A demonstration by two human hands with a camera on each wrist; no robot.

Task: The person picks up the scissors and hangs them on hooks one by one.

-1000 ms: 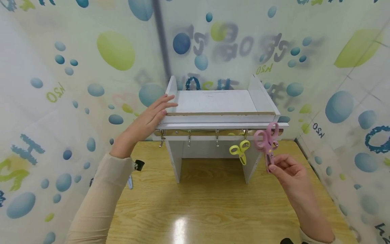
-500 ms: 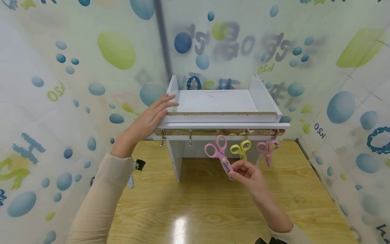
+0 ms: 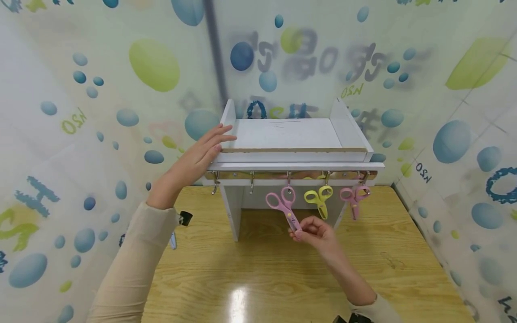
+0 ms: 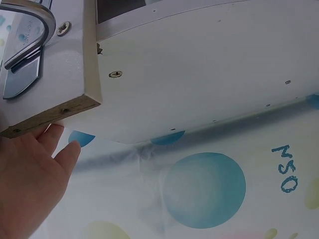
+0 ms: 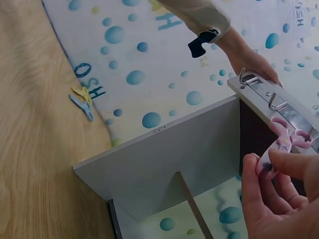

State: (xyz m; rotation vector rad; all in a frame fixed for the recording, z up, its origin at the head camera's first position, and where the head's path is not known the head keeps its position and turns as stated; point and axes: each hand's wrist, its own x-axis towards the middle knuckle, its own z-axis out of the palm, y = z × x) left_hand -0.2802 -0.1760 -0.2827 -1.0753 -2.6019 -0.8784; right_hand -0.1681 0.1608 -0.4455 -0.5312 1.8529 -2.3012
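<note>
My right hand [image 3: 317, 235] pinches a pair of pink scissors [image 3: 286, 210] by the blade end, handles up. In the head view, one handle ring overlaps the tip of the middle hook [image 3: 288, 179] on the white shelf's metal rail. The right wrist view shows thumb and fingers around the blades, the pink handles [image 5: 280, 127] close to the hooks. My left hand [image 3: 194, 159] rests on the shelf's [image 3: 291, 157] left end, fingers extended; the left wrist view has its fingers [image 4: 67, 157] partly hidden behind the board. Yellow scissors [image 3: 322, 206] and another pink pair [image 3: 355, 208] hang on the right hooks.
Two hooks [image 3: 252, 184] on the left of the rail hold nothing. Yellow scissors [image 5: 82, 93] and a blue pair [image 5: 82, 107] lie on the wooden table [image 3: 250, 278] to the left. Patterned sheeting [image 3: 101, 157] surrounds the table on several sides.
My right hand has carried the pink scissors leftward from the right end of the rail to the middle hook, then slightly down. The left hand has stayed in place.
</note>
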